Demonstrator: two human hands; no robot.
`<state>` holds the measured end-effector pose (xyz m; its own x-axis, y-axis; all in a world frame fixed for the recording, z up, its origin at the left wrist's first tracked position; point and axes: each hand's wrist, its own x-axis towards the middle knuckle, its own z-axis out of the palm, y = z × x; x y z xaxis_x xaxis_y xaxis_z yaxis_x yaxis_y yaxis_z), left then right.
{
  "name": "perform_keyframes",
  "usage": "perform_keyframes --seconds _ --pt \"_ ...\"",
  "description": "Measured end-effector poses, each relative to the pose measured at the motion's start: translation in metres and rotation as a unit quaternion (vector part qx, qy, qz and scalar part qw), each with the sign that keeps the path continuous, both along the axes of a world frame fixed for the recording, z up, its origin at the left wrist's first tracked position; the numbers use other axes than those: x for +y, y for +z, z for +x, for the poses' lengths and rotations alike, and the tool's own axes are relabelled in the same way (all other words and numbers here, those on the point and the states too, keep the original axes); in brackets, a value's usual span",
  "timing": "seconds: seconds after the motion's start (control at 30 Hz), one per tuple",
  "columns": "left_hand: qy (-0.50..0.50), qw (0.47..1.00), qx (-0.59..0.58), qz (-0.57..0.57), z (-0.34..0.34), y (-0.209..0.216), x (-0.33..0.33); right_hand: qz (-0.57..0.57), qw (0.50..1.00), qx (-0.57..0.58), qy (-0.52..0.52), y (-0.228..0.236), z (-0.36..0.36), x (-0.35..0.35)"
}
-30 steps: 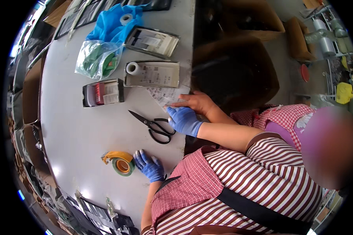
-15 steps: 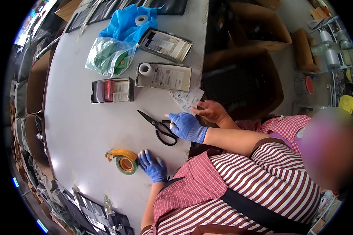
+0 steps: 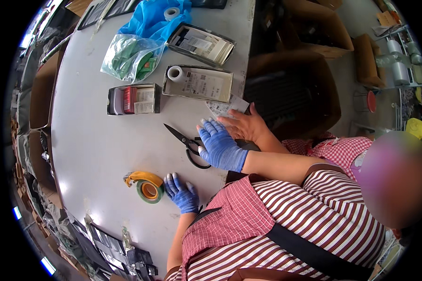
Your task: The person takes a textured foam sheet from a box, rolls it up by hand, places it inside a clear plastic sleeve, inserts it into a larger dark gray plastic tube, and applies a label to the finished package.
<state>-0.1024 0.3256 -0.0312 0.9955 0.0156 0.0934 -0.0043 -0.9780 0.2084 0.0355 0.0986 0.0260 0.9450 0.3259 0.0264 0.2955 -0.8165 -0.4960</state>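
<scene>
My left hand (image 3: 182,194), in a blue glove, rests flat on the grey table with its fingers spread. A yellow tape dispenser with a roll of tape (image 3: 147,187) lies close to its fingertips. My right hand (image 3: 220,145), gloved the same way, has its fingers stretched out and holds nothing that I can see. It partly covers the handles of black scissors (image 3: 185,140). Another person's bare hand (image 3: 248,124) is just beyond it, by printed white label sheets (image 3: 220,109) at the table edge. Whether our fingers touch, I cannot tell.
Further along the table (image 3: 89,154) stand a small box of cards (image 3: 140,100), a box with labels and a white roll (image 3: 199,86), and another box of labels (image 3: 204,44). A clear bag of green items (image 3: 131,61) lies beside blue plastic (image 3: 150,21). Cardboard boxes (image 3: 328,93) stand right of the table.
My right hand has uncurled, its fingers now straight and nearer the other person's hand. That hand has turned flatter by the labels. My left hand stays flat on the table.
</scene>
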Motion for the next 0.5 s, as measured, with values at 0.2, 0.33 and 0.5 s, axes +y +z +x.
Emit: perform_keyframes --seconds 0.2,0.33,0.5 --pt "-0.002 1.000 -0.005 0.002 -0.002 -0.001 0.000 -0.076 0.987 0.121 -0.070 0.004 0.020 -0.001" --pt "-0.009 1.000 0.011 0.003 0.000 -0.001 0.001 -0.126 0.979 0.160 -0.030 0.000 0.020 -0.002" --pt "-0.013 1.000 0.005 0.002 0.000 -0.004 0.002 -0.069 0.991 0.113 -0.028 -0.002 0.002 0.000"
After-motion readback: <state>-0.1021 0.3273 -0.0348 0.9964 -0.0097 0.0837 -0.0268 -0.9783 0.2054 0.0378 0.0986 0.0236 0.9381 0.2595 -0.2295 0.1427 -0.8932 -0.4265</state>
